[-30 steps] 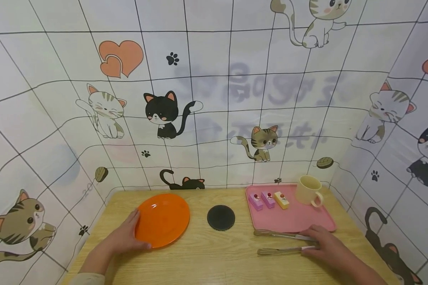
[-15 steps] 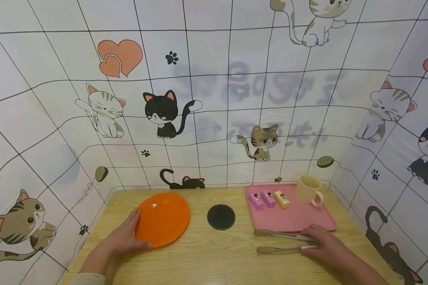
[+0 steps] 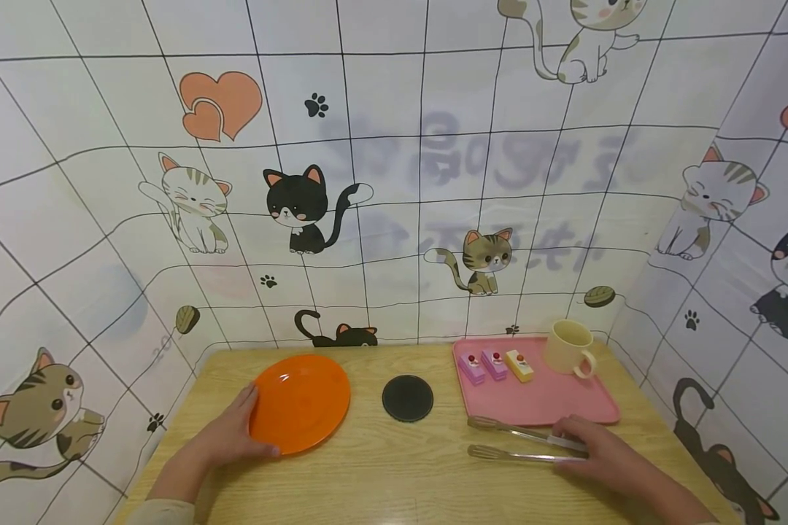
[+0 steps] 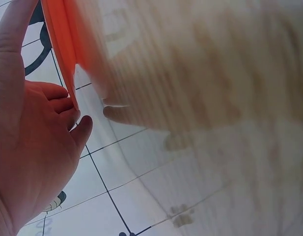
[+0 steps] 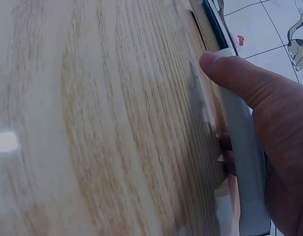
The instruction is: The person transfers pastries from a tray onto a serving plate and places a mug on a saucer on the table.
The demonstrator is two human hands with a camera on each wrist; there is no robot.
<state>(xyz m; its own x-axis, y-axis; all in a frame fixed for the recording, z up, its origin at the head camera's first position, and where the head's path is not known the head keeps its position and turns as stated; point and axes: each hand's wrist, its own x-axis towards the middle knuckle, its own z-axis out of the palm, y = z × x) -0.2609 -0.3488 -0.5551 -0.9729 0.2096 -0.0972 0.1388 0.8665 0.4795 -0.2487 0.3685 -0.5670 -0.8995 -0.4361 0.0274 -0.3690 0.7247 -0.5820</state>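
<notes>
Plate [image 3: 302,403] glossy plast.; tongs [image 3: 516,431] metal; tbl [image 3: 368,467] shiny wd-grain.

Plate [image 3: 302,403] orange; tongs [image 5: 243,157] brown-tipped, whitish-handled; tray [image 3: 538,402] pink; mug [image 3: 565,355] pale yellow; wall [image 3: 387,171] cat-printed

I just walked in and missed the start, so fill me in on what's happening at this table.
A person's left hand steadies an orange plate by its rim, while their right hand holds a pair of tongs by the handles. The tongs are spread, with nothing between their arms, near the front edge of a pink tray. Three small cake pieces and a pale yellow mug sit on the tray. A dark round disc lies between plate and tray.
</notes>
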